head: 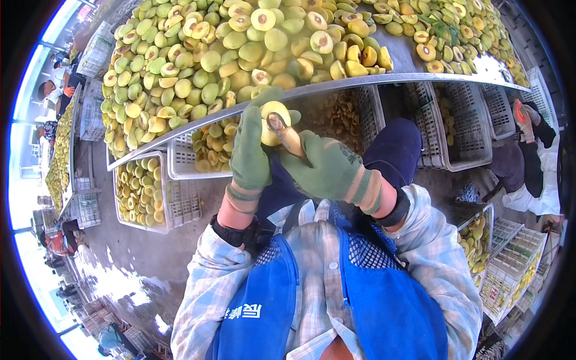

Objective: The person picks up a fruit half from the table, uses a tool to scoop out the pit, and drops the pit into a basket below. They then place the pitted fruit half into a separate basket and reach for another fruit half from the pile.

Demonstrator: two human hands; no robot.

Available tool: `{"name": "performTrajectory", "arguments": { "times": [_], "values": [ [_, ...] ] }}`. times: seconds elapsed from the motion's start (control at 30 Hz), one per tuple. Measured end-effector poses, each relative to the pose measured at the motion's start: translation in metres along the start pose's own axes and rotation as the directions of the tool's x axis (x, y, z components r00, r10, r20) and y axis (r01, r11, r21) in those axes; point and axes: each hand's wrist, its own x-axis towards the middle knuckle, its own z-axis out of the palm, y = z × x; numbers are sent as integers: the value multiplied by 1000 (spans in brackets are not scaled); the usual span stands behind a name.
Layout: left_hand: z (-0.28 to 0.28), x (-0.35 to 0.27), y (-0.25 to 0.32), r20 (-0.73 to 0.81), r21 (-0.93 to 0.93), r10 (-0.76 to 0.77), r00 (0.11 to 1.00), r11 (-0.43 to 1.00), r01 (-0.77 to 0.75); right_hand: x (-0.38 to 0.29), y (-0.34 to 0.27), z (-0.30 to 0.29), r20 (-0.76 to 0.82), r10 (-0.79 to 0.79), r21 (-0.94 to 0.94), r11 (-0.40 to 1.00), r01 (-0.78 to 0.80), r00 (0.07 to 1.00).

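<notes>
My left hand, in a green work glove, holds a halved yellow-green stone fruit upright, just in front of the table's metal edge. The fruit's cut face is turned towards me. My right hand, gloved alike, grips the light brown handle of a small pitting tool. The tool's curved metal end lies against the brown middle of the fruit. Part of the fruit and the left fingertips are hidden. Behind both hands, many halved fruits lie heaped on the metal table.
Below the table edge stand plastic crates, one with halved fruit at the left and one with brown scraps behind my right hand. Another crate stands to the right. A co-worker's gloved hands are at the far right. My knee is under the edge.
</notes>
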Motion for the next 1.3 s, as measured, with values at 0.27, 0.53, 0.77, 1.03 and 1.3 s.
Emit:
{"name": "performTrajectory", "arguments": {
  "times": [0.27, 0.53, 0.77, 1.03, 1.3],
  "values": [
    [-5, 0, -5, -57, 137, -12, 998, 990, 20, 3, -13, -15, 178, 158, 22, 986, -164, 971],
    [-22, 6, -15, -5, 384, -33, 999, 923, 32, 3, -3, -20, 341, 230, -153, 970, -188, 911],
    [-25, 3, -23, -27, 457, -15, 1000, 889, 25, -4, 10, -6, 341, 313, -197, 946, -259, 886],
    [-53, 19, -39, 91, 576, -272, 958, 799, 172, -6, 12, -6, 416, 411, -7, 893, -449, 811],
    [-8, -13, -28, -137, 64, 1, 991, 998, 8, -2, -15, -4, 639, 407, 512, 409, -756, 653]
  ]
}}
